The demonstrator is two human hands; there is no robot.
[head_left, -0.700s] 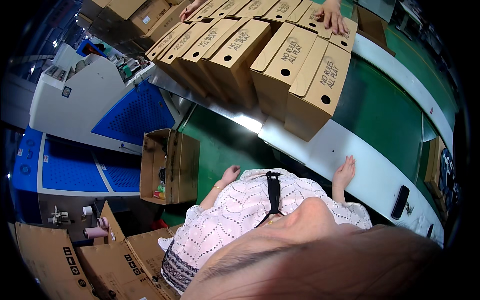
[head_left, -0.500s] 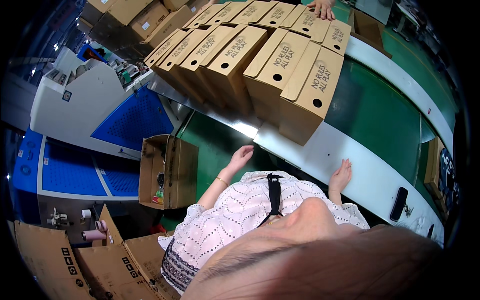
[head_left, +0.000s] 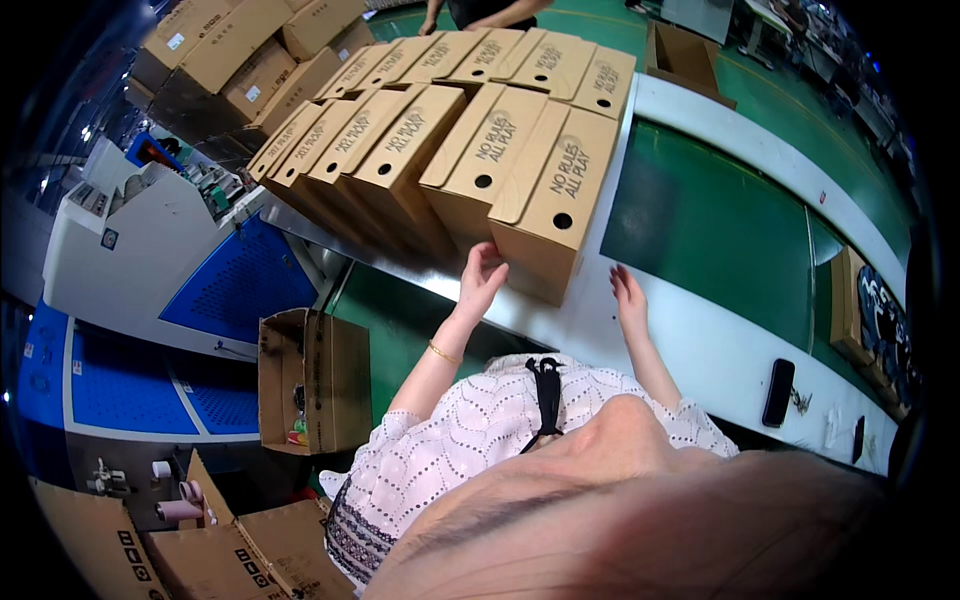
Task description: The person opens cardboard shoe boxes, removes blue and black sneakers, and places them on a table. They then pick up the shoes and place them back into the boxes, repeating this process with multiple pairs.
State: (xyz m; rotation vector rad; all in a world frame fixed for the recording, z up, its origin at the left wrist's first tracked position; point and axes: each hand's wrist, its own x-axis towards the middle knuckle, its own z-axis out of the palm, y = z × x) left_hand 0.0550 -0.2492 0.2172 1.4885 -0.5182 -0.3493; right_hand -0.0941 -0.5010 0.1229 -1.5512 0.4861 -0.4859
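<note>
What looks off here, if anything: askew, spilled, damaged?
Only the spacing: in the near row of tan cartons, a dark gap parts the two right-hand cartons from the closely packed ones to their left. No spill or damage shows, though the sides of the far row are mostly hidden.

Co-worker [head_left: 478,10]: upper body cut off by the top edge. Rear row of boxes [head_left: 540,62]: near sides largely hidden by the front row [head_left: 402,140]. My left hand [head_left: 482,285]: I cannot tell whether its fingertips touch the nearest box [head_left: 450,212]. Small items [head_left: 298,430] in the open carton [head_left: 342,385]: too small for me to identify.
</note>
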